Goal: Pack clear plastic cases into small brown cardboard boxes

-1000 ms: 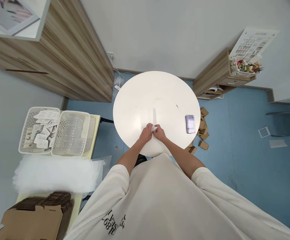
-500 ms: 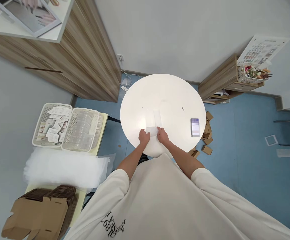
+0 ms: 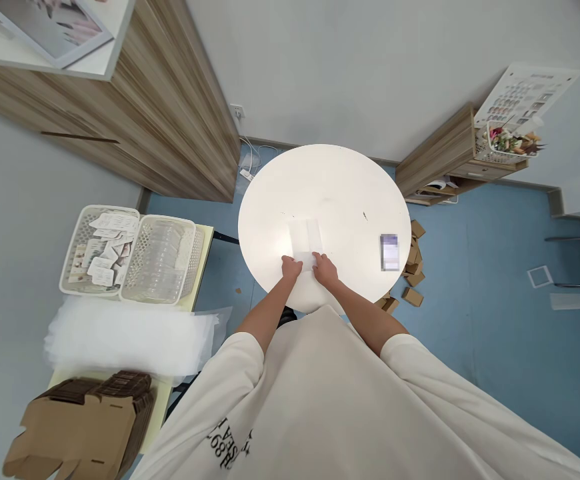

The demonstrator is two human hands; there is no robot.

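A thin, translucent white sheet [image 3: 306, 235] lies on the round white table [image 3: 330, 180] in front of me, its near end folded over into a flat band. My left hand [image 3: 291, 267] grips the near left corner of this fold, thumb pointing inward. At the near right corner, my right hand [image 3: 325, 269] has its fingers curled on the sheet's edge. Whether anything lies inside the fold cannot be made out.
A blurred, phone-like object [image 3: 390, 253] lies at the table's right. To the left, a side table bears two white baskets [image 3: 131, 280], a pile of translucent sheets [image 3: 130, 337] and flat brown cardboard boxes [image 3: 80, 427]. Small brown boxes [image 3: 413, 297] lie on the floor at right.
My left hand has shifted slightly right, closer to the fold's corner. The right hand stays almost in place. The whole view has moved a little.
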